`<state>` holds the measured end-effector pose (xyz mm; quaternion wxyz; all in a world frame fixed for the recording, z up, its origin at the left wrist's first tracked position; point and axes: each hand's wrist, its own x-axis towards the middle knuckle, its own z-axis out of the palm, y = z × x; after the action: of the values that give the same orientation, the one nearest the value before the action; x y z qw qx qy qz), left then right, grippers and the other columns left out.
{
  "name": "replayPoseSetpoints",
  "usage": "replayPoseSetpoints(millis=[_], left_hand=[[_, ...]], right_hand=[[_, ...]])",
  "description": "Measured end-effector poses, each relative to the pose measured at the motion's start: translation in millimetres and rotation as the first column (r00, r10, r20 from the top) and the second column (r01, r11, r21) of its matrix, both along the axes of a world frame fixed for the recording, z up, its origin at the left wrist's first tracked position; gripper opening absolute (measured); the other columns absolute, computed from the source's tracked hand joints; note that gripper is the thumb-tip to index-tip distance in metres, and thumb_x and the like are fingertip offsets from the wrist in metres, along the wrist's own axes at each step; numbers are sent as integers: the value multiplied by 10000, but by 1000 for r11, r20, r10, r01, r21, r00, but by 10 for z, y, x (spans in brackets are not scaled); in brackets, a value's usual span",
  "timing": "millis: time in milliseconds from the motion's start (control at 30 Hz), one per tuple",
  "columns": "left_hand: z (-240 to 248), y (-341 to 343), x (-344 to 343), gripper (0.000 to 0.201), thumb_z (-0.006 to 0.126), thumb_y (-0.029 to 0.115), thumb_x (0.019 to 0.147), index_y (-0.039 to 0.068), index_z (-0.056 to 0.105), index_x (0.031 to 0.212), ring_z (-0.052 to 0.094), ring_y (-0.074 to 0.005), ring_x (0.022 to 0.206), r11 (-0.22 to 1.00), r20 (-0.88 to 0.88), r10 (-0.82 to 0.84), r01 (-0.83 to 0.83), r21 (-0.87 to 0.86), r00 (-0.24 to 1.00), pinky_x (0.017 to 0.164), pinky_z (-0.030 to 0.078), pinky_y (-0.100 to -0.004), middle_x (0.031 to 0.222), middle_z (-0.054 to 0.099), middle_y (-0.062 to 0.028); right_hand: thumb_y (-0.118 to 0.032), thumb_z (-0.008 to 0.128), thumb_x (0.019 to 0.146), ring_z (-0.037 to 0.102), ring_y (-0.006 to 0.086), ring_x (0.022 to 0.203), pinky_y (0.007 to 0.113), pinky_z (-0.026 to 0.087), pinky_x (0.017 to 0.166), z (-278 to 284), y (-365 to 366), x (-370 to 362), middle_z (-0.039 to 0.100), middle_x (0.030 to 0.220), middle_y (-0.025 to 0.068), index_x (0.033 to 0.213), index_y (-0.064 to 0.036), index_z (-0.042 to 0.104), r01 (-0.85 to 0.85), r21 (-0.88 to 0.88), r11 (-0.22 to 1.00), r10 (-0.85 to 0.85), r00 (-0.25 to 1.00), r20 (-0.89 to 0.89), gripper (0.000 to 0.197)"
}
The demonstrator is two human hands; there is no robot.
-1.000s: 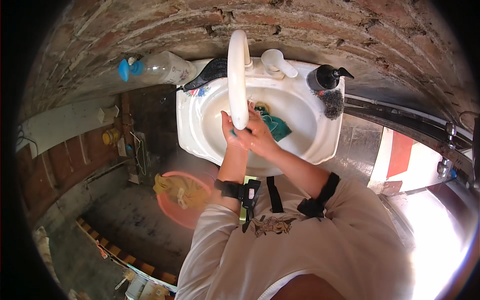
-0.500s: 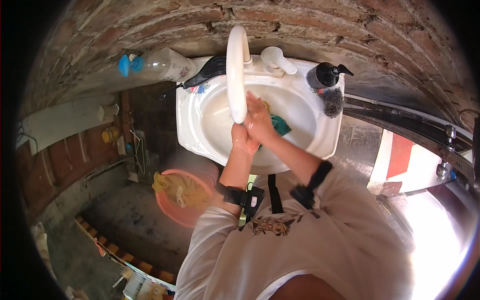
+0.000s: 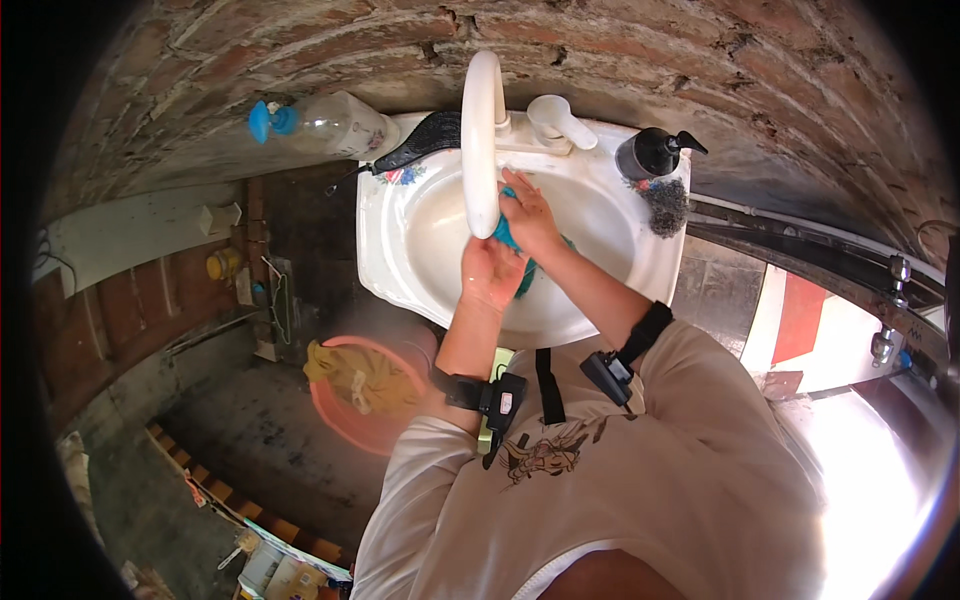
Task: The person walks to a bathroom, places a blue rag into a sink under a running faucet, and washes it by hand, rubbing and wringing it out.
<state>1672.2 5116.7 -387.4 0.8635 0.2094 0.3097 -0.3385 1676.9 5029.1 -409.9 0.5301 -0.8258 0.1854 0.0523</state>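
Observation:
Over the white sink basin (image 3: 430,215), my two hands meet under the curved white tap spout (image 3: 479,150). My right hand (image 3: 530,220) grips a wet teal cloth (image 3: 506,236), which shows beside its thumb and trails toward the basin. My left hand (image 3: 490,270) lies palm up just below, its palm flat and its fingers partly hidden by the cloth and the right hand. A white tap lever (image 3: 562,122) rises behind the hands.
A black pump bottle (image 3: 648,154) and a dark wire scourer (image 3: 665,206) sit on the sink's right rim. At the left are a black brush-like item (image 3: 425,140) and a clear bottle with a blue top (image 3: 345,125). An orange tub (image 3: 330,410) with yellowish cloth stands low left.
The teal cloth has come up from the basin into my right hand. My left hand has turned palm up, and the hands have parted slightly.

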Motion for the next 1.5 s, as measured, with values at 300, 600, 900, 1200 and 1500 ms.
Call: replayPoseSetpoints(millis=[300,600,900,1200,1500], left_hand=[[60,-119,-7,338,347,203,878,75,393,1187,426,-224,1096,998,-27,3,-2,66,1000,945,331,-328,1213,421,-98],[-118,80,-24,366,340,296,891,103,383,1199,389,-216,1135,981,217,13,30,-191,976,957,309,-378,1235,403,-66],[-200,37,69,273,405,252,876,68,464,1068,530,-207,917,981,75,80,-92,172,994,792,459,-349,1014,524,-75],[-352,89,179,303,404,302,879,65,464,1059,505,-200,947,1000,242,22,-25,10,970,822,430,-345,1002,523,-70],[-330,87,243,307,408,319,878,76,468,1056,497,-193,950,993,352,34,9,-119,935,827,420,-339,993,525,-62]], right_hand=[[-206,401,809,284,258,1223,371,165,1021,-200,-31,135,422,1242,110,1106,-47,508,200,263,944,-200,979,-26,353],[-200,418,797,281,280,1224,458,157,1008,169,263,-82,383,1277,96,1095,-51,517,32,47,998,-37,993,112,348],[-210,430,784,483,301,1014,374,375,869,313,188,-107,521,1101,128,1042,-60,545,0,131,991,-28,976,216,320],[-216,350,867,523,312,785,367,428,698,298,208,25,557,834,132,948,-37,537,-4,-27,1000,11,958,286,271],[-212,355,842,497,299,917,348,404,799,277,189,53,558,894,146,959,-29,521,-9,171,985,-18,988,154,273]])
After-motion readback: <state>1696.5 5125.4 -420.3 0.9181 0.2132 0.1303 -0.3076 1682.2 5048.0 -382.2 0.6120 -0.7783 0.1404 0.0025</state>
